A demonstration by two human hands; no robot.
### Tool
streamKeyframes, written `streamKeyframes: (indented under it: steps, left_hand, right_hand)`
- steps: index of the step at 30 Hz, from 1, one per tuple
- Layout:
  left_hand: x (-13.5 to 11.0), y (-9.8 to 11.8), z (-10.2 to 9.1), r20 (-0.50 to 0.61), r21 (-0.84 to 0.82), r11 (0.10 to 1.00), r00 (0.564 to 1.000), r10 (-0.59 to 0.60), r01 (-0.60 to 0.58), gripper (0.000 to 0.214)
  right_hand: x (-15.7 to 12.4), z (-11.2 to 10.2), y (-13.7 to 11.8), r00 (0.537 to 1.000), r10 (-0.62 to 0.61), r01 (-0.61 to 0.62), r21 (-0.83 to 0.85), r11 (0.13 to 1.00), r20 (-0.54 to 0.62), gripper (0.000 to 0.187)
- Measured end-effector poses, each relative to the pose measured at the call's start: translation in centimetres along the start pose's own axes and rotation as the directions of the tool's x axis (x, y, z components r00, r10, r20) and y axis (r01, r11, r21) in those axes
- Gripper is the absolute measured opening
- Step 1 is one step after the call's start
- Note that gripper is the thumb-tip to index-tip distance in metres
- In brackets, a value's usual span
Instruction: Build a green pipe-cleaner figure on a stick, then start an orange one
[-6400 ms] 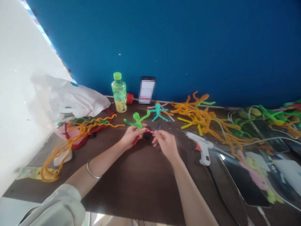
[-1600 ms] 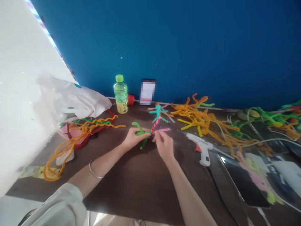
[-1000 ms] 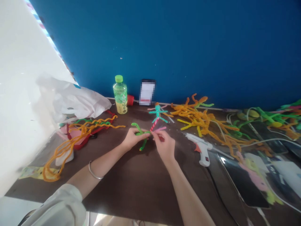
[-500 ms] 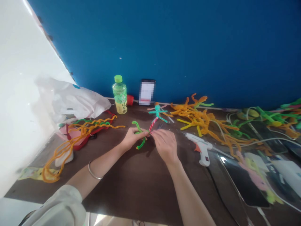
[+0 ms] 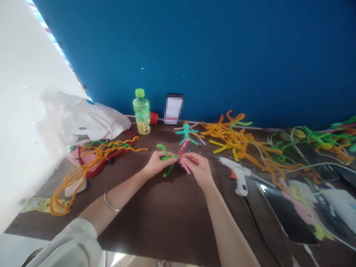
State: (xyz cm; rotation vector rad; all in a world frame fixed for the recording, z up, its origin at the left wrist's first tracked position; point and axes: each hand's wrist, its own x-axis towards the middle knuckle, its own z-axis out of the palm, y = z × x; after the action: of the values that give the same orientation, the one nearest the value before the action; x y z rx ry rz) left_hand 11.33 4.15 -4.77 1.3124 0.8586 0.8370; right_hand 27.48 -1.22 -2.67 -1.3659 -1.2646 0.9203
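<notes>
My left hand point(image 5: 156, 163) pinches a green pipe-cleaner figure point(image 5: 161, 150), whose curled limbs stick out above and below the fingers. Close beside it, my right hand point(image 5: 200, 170) has its fingertips closed on a pink pipe cleaner point(image 5: 185, 167), one end of which hangs below them. The pink piece meets the green figure between the two hands; how they join is too small to tell. A red-and-white striped strand point(image 5: 182, 147) rises from the fingertips towards a turquoise pipe-cleaner figure point(image 5: 186, 130) lying on the table beyond.
A white glue gun point(image 5: 237, 173) lies right of my right hand, its black cord running towards me. Orange pipe-cleaner pieces point(image 5: 239, 139) heap behind it. Further off stand a green-capped bottle point(image 5: 142, 115) and a propped phone point(image 5: 174, 109). Loose orange pipe cleaners point(image 5: 83, 167) lie left.
My right hand has turned and drawn slightly to the right, so the pink pipe cleaner below its fingertips now shows. My left hand has barely shifted, still gripping the green figure.
</notes>
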Motion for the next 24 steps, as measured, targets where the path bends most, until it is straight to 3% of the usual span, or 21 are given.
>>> streamKeyframes:
  steps: [2, 5, 8, 10, 13, 15, 19, 24]
  left_hand:
    - [0.0, -0.1, 0.0, -0.001, -0.041, 0.999, 1.000, -0.011, 0.011, 0.032]
    - [0.2, -0.3, -0.2, 0.000, -0.172, 0.983, 0.998, -0.059, 0.059, 0.029]
    - [0.3, -0.5, -0.3, 0.022, -0.252, 0.964, 0.996, -0.084, 0.087, 0.027]
    - [0.3, -0.4, -0.3, 0.042, -0.256, 0.964, 0.997, -0.069, 0.078, 0.025]
    - [0.3, -0.2, -0.3, 0.054, -0.246, 0.967, 0.997, -0.052, 0.063, 0.024]
    - [0.3, -0.2, -0.3, 0.049, -0.238, 0.969, 0.997, -0.051, 0.061, 0.024]
    - [0.2, -0.2, -0.3, 0.030, -0.207, 0.977, 0.999, -0.040, 0.046, 0.025]
    - [0.0, 0.0, -0.2, 0.013, -0.099, 0.995, 1.000, 0.011, -0.010, 0.030]
  right_hand:
    - [0.0, -0.1, 0.0, 0.999, 0.011, -0.012, 0.025, 1.000, 0.035, 0.023]
    - [0.0, -0.1, 0.0, 0.984, -0.178, 0.181, -0.135, 0.974, 0.032, 0.018]
    - [-0.1, -0.1, 0.2, 0.889, -0.453, 0.445, -0.355, 0.822, 0.065, 0.018]
    - [-0.2, -0.2, 0.5, 0.816, -0.566, 0.546, -0.472, 0.693, 0.113, 0.020]
    - [-0.4, -0.5, 0.8, 0.757, -0.624, 0.597, -0.591, 0.543, 0.191, 0.022]
    - [-0.4, -0.6, 0.9, 0.741, -0.639, 0.602, -0.628, 0.494, 0.208, 0.023]
    - [-0.4, -0.5, 1.1, 0.749, -0.637, 0.581, -0.645, 0.497, 0.184, 0.021]
    - [-0.3, 0.2, 1.0, 0.818, -0.575, 0.480, -0.583, 0.656, 0.026, 0.018]
